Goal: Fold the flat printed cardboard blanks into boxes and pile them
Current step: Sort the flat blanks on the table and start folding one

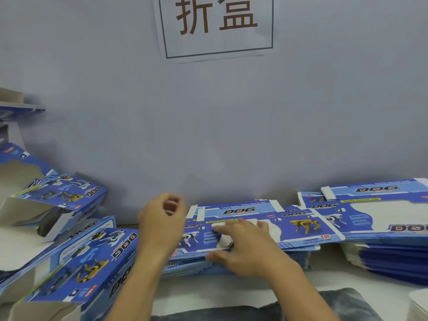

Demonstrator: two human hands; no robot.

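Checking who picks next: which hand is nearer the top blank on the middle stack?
Right. The right hand rests on the top blank, fingers spread; the left hand hovers curled, just off its left end.

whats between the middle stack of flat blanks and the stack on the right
Nothing: in the head view the middle stack of flat blue printed cardboard blanks butts against the taller right stack of blue blanks, top sheets overlapping.

right hand (243, 249) flat on stack of blanks (289, 242), left hand (162, 221) curled above, folded boxes (76, 262) at left
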